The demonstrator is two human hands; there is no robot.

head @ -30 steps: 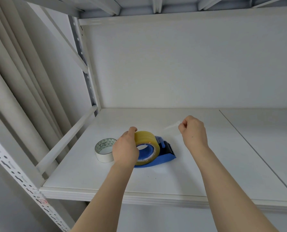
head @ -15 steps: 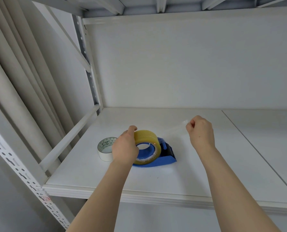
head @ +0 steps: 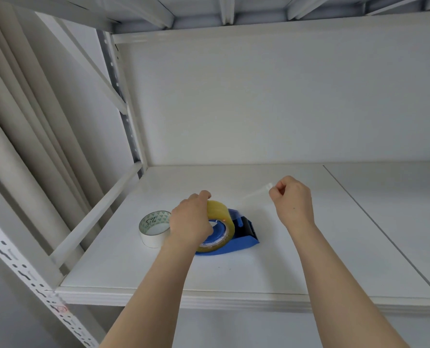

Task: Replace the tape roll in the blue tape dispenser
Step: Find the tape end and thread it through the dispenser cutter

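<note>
The blue tape dispenser (head: 244, 239) lies on the white shelf (head: 309, 259) with a yellowish clear tape roll (head: 220, 213) seated on its hub. My left hand (head: 191, 219) grips the roll from its left side, hiding part of it. A clear strip of tape (head: 255, 194) stretches up and to the right from the roll. My right hand (head: 293, 200) pinches the free end of that strip, raised above the shelf to the right of the dispenser's black cutter.
A second, white tape roll (head: 153, 228) with a patterned inner core sits upright on the shelf just left of my left hand. A diagonal shelf brace (head: 96, 214) and perforated upright (head: 33, 275) bound the left side. A seam (head: 374, 224) splits the shelf board.
My right hand has drawn the tape strip farther up and to the right, away from the roll. My left hand has stayed on the roll.
</note>
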